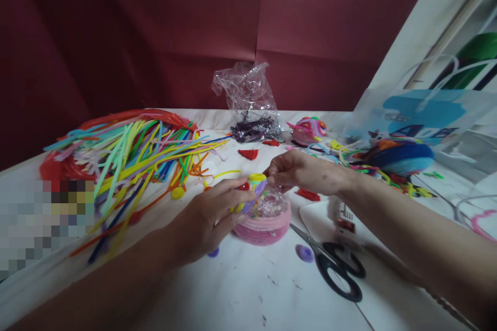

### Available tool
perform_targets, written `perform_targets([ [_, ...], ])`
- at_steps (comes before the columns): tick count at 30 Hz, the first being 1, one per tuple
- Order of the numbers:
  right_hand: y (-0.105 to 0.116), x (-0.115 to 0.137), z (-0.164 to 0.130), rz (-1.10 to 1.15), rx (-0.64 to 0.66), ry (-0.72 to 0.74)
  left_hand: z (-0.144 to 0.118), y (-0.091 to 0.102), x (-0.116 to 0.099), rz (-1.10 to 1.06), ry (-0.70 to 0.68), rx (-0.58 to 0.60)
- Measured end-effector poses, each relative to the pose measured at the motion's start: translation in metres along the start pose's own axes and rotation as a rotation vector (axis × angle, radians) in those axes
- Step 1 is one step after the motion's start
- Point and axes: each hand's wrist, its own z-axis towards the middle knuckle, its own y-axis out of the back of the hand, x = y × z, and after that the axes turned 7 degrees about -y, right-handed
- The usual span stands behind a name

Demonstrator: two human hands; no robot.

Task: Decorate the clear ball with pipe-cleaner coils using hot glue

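Observation:
A round ball [262, 232], wrapped in pink pipe cleaner around its lower part, rests on the white table; its upper part is clear and shiny. My left hand [217, 212] grips its left side, fingers closed over a purple strip [255, 197] and small red and yellow pipe-cleaner pieces. A yellow coil [257, 178] sits at the top beside my fingertips. My right hand [289, 169] is pinched just right of that coil; what its fingertips hold, if anything, is hidden. Black-handled scissors [337, 266] lie open to the right of the ball, near a purple coil [305, 253].
Loose colourful pipe cleaners [132, 160] spread across the left. Behind stand a clear plastic bag [252, 98] with dark strands and a pink decorated ball [308, 131]. Red wedge pieces [247, 154], a blue wrapped ball [402, 158] and a printed bag [430, 108] are also there.

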Motion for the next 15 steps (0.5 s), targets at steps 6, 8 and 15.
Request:
perform_targets([
  [6, -0.0001, 0.0026, 0.001, -0.016, -0.003, -0.031, 0.0011, 0.0008, 0.0, 0.037, -0.027, 0.028],
  [8, 0.0001, 0.0032, 0.0006, -0.025, -0.002, -0.034, 0.0004, 0.0006, -0.001, 0.045, -0.043, 0.023],
  [15, 0.0046, 0.0054, -0.005, -0.091, 0.036, -0.013, 0.0003, 0.0003, -0.0051, 0.093, -0.09, 0.058],
])
